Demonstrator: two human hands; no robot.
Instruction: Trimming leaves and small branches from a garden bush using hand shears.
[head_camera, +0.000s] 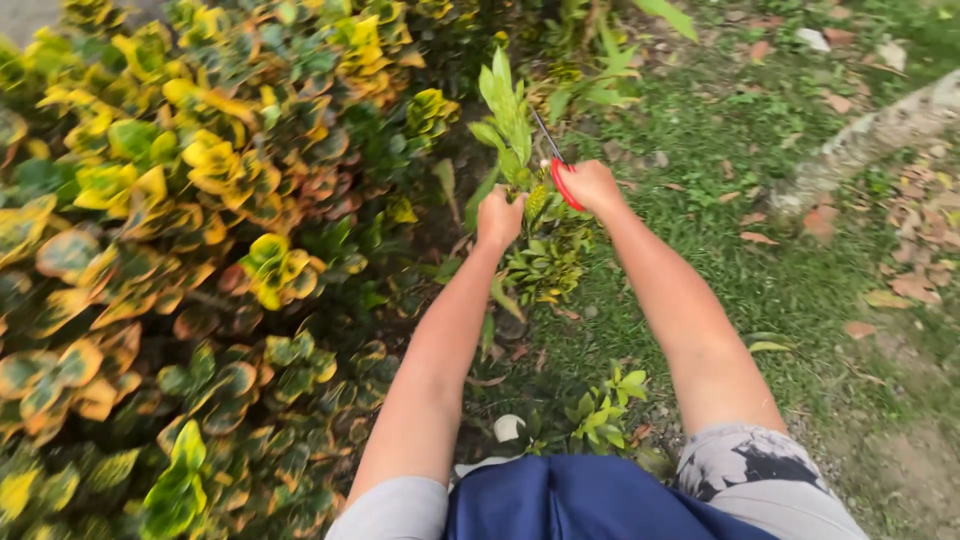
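Gripping a green sprig (508, 115), the left hand (499, 215) crowds shrubs (150, 200); the right hand (592, 185) clasps red-handled scissors (558, 170) beside open grass (750, 270).

A single view comes from a camera on the person's head, looking steeply down and forward along both outstretched arms. The shrub (170, 250) fills the left half, the grass (760, 270) the right. The hands sit near the upper middle, at arm's length; the person's lap lies at the bottom edge.
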